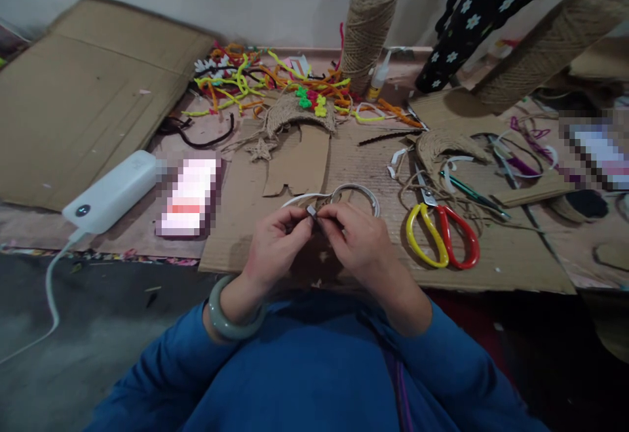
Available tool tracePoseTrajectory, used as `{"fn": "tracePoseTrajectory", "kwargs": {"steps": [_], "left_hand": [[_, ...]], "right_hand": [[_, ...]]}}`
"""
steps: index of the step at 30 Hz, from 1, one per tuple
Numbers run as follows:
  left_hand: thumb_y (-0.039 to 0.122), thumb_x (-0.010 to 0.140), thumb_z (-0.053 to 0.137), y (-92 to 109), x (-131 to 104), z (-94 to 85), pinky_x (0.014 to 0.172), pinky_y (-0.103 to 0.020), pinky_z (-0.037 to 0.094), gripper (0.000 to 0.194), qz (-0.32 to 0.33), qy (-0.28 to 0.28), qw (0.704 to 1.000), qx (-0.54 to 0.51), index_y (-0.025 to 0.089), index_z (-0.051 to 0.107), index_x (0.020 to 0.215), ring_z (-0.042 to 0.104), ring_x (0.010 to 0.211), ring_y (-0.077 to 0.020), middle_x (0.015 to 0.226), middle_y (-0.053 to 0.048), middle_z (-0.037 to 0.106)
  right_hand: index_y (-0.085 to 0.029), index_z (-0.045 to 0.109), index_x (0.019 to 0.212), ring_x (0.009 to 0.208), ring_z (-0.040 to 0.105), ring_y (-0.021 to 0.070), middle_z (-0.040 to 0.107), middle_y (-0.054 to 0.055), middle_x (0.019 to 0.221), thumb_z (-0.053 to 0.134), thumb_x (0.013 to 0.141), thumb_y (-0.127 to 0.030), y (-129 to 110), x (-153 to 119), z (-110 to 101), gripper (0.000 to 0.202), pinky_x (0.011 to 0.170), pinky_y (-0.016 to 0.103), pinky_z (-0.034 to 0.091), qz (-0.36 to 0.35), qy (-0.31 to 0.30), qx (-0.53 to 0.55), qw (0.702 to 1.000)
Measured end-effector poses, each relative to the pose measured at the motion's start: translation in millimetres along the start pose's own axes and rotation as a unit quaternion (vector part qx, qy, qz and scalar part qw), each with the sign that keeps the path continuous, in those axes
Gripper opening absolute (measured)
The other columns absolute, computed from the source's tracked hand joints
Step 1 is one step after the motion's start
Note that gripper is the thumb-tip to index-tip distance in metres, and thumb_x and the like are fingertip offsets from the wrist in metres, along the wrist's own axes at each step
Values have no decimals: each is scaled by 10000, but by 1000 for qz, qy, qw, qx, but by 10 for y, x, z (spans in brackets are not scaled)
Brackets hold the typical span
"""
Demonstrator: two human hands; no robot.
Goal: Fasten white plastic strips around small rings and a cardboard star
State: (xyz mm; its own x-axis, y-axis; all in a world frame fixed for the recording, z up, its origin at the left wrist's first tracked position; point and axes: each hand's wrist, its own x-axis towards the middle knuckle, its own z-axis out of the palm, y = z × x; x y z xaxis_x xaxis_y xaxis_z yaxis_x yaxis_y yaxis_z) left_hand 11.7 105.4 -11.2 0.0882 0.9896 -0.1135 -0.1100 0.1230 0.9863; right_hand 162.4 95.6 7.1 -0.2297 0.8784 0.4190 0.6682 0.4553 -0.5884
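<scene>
My left hand and my right hand meet at the near edge of the cardboard sheet, fingertips pinched together on a small dark and whitish piece too small to identify. A white strip curled into a loop lies just beyond my fingers. Farther back rests a twine-wrapped crescent with green, red and yellow flowers, above a cut cardboard piece. A twine star is at its left. Scissors with yellow and red handles lie right of my right hand.
On the left are a white power bank, a phone and a large cardboard panel. Colourful pipe cleaners, a glue bottle and a twine-wrapped tube stand or lie at the back. Another twine crescent lies right.
</scene>
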Motion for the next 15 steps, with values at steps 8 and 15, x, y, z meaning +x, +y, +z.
{"fn": "tracePoseTrajectory", "kwargs": {"steps": [8, 15], "left_hand": [[259, 747, 663, 14, -12, -9, 546, -191, 435, 107, 3, -4, 1000, 31, 164, 693, 709, 547, 562, -87, 613, 23, 638], [267, 762, 638, 23, -10, -12, 550, -201, 432, 124, 25, -3, 997, 75, 169, 707, 731, 543, 579, -97, 632, 14, 648]], "right_hand": [[-197, 619, 842, 716, 641, 159, 690, 25, 774, 502, 902, -191, 0, 11, 0, 132, 637, 257, 466, 13, 5, 20, 1000], [-203, 608, 837, 705, 638, 159, 690, 22, 767, 501, 893, -183, 3, 31, 1, 123, 632, 257, 461, 26, -5, 24, 999]]}}
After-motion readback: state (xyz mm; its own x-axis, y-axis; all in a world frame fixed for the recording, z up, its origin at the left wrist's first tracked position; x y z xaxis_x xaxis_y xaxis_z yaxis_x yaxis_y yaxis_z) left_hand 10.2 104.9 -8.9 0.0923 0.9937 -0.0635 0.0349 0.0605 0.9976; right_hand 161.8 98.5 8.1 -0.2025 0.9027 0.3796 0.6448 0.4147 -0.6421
